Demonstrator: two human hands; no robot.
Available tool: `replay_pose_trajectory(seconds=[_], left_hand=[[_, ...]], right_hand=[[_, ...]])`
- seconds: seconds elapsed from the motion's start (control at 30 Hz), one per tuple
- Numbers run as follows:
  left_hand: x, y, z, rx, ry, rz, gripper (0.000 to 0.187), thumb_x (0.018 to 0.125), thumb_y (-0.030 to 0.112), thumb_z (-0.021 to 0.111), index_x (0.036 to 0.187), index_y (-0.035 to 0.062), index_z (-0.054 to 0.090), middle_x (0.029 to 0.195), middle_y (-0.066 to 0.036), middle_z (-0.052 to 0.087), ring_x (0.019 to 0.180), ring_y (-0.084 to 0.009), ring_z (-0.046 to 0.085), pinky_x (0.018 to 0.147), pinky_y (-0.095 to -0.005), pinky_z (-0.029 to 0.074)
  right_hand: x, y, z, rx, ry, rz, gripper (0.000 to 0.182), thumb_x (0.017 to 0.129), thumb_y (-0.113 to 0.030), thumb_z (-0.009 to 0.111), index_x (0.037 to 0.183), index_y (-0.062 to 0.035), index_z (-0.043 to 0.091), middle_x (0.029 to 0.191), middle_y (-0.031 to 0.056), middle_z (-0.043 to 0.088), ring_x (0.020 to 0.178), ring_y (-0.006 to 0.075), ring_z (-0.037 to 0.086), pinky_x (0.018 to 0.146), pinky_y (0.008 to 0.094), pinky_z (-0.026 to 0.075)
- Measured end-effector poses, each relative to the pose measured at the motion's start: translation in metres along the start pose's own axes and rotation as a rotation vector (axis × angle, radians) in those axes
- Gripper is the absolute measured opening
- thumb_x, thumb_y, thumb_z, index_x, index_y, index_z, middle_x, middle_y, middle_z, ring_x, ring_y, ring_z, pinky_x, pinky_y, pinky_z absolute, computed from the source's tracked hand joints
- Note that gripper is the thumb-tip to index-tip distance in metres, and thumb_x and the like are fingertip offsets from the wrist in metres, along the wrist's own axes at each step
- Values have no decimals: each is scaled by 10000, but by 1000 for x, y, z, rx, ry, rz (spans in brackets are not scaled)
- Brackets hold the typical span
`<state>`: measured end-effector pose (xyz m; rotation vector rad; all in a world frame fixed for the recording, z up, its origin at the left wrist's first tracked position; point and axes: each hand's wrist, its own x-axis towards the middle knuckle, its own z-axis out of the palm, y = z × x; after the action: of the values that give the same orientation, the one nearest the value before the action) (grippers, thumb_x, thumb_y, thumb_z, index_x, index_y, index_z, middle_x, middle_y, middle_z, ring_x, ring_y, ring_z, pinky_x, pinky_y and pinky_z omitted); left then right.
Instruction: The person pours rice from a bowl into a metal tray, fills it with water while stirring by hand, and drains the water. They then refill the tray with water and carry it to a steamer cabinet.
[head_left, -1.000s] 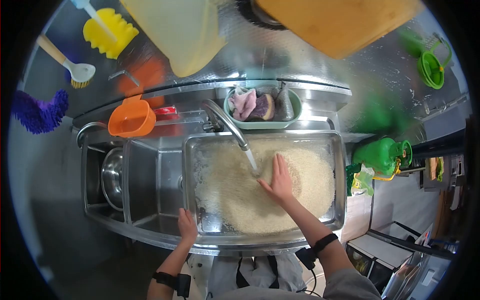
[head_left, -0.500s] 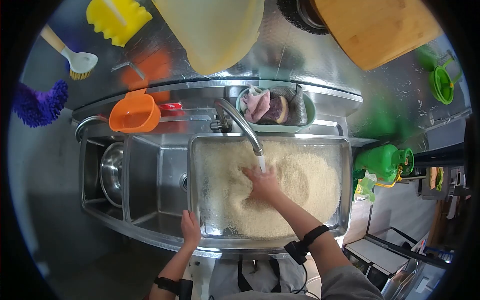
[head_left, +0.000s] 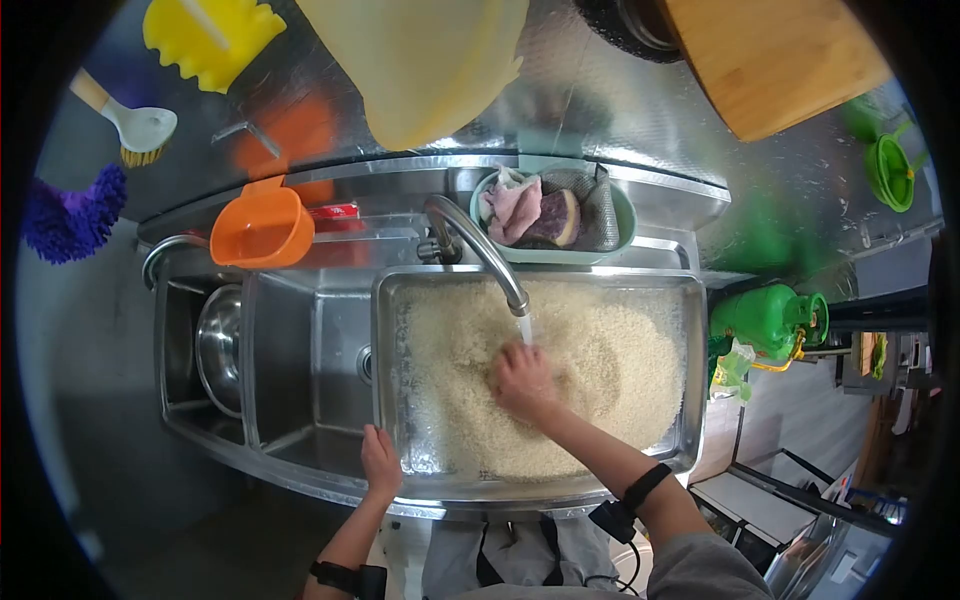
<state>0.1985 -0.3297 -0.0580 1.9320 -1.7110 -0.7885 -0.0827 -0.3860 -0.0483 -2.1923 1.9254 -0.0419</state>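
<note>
A large metal tray (head_left: pixel 690 400) of pale, rice-like grains (head_left: pixel 520 440) in water rests over the sink. The curved faucet (head_left: pixel 480 240) runs a stream onto my right hand (head_left: pixel 524 382), whose fingers are curled in among the grains near the tray's middle; whether they hold any is hidden. Against the tray's left edge rests my left hand (head_left: pixel 381 462), its fingers round the rim with the thumb side up.
Left of the tray are a sink basin (head_left: pixel 335 400) and a metal bowl (head_left: pixel 222 350). Behind stand an orange container (head_left: pixel 262 228) and a pale green basin (head_left: pixel 622 225) with cloths. A green gas cylinder (head_left: pixel 755 320) is at the right.
My right hand has curled its fingers, which were spread before, and moved slightly down in the grains. My left hand stays at the tray's edge. The view has shifted slightly.
</note>
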Motion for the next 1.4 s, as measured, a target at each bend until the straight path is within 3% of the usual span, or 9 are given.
replay_pose_trajectory(seconds=[0.17,0.4,0.57,0.67,0.73,0.9,1.07,1.23,1.4], left_hand=[[0,-1,1,12,-13,-18,228,921,186,358,817,-15,384,721,-228,464,701,-414,463,619,-455,340],[1,1,1,6,4,-6,234,921,195,359,819,-14,380,715,-230,462,689,-415,460,614,-457,339],[1,6,-1,-3,-5,-31,229,921,191,364,825,-16,380,713,-231,463,682,-416,461,606,-456,337],[1,5,1,-6,-6,-38,223,921,187,366,828,-16,381,706,-232,463,680,-419,465,600,-455,336],[-1,6,1,-5,11,-50,221,920,184,367,829,-16,381,702,-233,463,679,-420,468,597,-455,337],[-1,0,3,11,26,-10,242,928,205,357,867,-24,408,686,-233,486,660,-420,478,568,-459,327],[1,7,3,-9,16,-12,229,922,192,350,848,-22,384,701,-245,474,674,-434,473,591,-457,339],[-2,1,5,55,35,35,218,921,185,349,870,-22,394,716,-246,483,688,-436,477,592,-460,338],[-2,1,5,21,45,0,222,921,185,351,869,-26,395,727,-249,489,697,-438,479,591,-459,338]], right_hand=[[40,-27,-12,104,36,-474,546,800,-417,496,1262,-137,418,1332,173,329,1262,312,271,1018,570,171],[13,-9,13,2,30,-242,569,814,-426,494,1296,-145,380,1378,118,299,1244,296,317,956,461,361],[-4,20,-23,421,-264,-10,519,807,-344,517,1280,-168,395,1363,92,321,1239,250,342,988,509,293],[-40,59,-24,59,-2,-315,554,785,-373,543,1280,-176,393,1359,107,319,1262,270,308,1027,502,222],[-57,79,-39,110,220,93,698,723,-454,599,1300,-138,364,1348,187,301,1268,343,273,1038,507,183],[-24,91,-23,196,245,315,1004,601,-586,676,1360,-103,229,1301,305,264,1243,460,214,1017,538,194],[-3,69,-21,227,-45,-166,903,645,-567,648,1329,-85,306,1354,201,289,1282,339,236,1029,466,237],[-23,72,-12,67,70,87,698,720,-576,552,1243,-129,432,1378,145,287,1300,317,219,1041,465,216],[-65,100,-33,232,-52,-235,714,748,-530,557,1323,-158,356,1379,141,290,1287,340,243,1026,540,182]])
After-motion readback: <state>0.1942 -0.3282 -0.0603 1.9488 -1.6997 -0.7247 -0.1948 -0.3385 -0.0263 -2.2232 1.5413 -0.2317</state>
